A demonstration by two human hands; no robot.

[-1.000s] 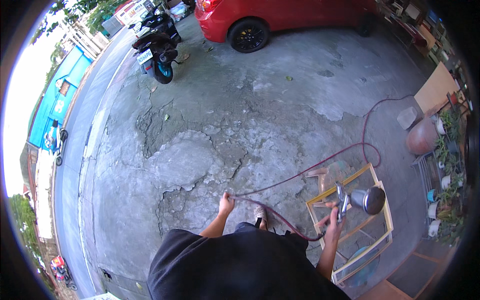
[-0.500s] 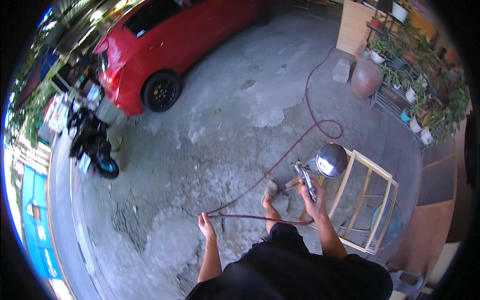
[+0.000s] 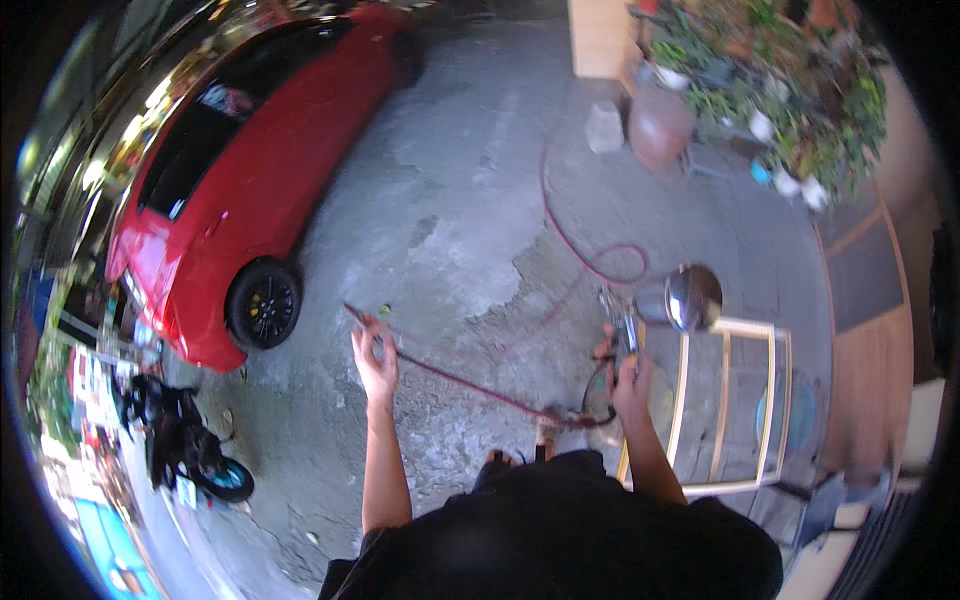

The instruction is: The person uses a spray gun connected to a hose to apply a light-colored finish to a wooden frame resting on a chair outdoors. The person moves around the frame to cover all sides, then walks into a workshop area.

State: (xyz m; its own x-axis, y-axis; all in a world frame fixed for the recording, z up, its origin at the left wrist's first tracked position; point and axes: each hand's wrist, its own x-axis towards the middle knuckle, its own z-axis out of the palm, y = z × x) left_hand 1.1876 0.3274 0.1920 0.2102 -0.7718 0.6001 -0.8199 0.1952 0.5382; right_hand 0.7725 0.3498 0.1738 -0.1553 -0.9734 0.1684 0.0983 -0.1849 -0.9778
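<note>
My left hand (image 3: 376,370) is raised ahead of me on the left, fingers curled round a dark red hose (image 3: 460,380). One stretch of the hose hangs slack from it toward my right hand. My right hand (image 3: 630,385) is closed round the grip of a metal spray gun (image 3: 622,322). A shiny, round-topped metal cup (image 3: 693,298) sits beside the gun's head and seems to belong to it. The hose's dark end runs up near the gun's grip; their joint is too blurred to make out.
A pale wooden frame (image 3: 723,395) stands just right of my right hand. The hose loops over the rough concrete floor (image 3: 440,250). A red car (image 3: 225,220) and a motorbike (image 3: 190,450) stand left. Potted plants (image 3: 790,110), a clay jar (image 3: 660,125) and a block (image 3: 604,128) are far right.
My left hand has moved forward and up with the hose, lifting it. The view has shifted, bringing more of the car in. My right hand still grips the spray gun.
</note>
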